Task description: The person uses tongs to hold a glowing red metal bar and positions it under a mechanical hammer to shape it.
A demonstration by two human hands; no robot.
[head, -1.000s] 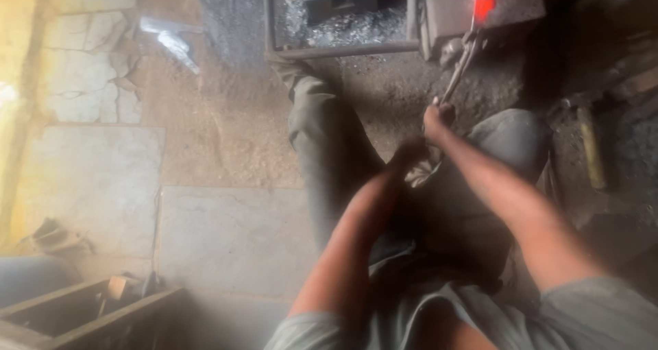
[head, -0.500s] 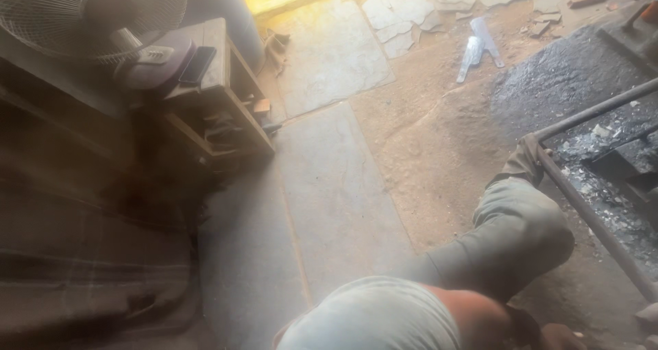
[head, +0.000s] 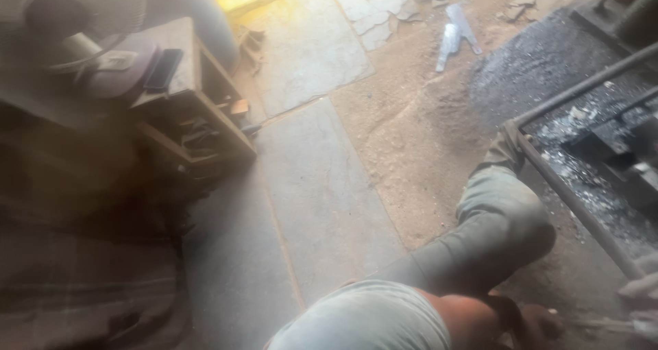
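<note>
At the bottom edge, one hand [head: 538,322] is closed around a thin pale rod [head: 589,322] running right; which hand it is I cannot tell, and the other is out of view. The rod looks stiff, light metal, best held near its close end. Farther off, a flat dark case [head: 163,69] lies on the wooden stand [head: 205,110]; no labels are legible.

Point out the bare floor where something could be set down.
Free: the stone slab between the wooden shelf unit and the bent knee. Crowded: the metal frame of dark debris on the right, and the shelf side.
</note>
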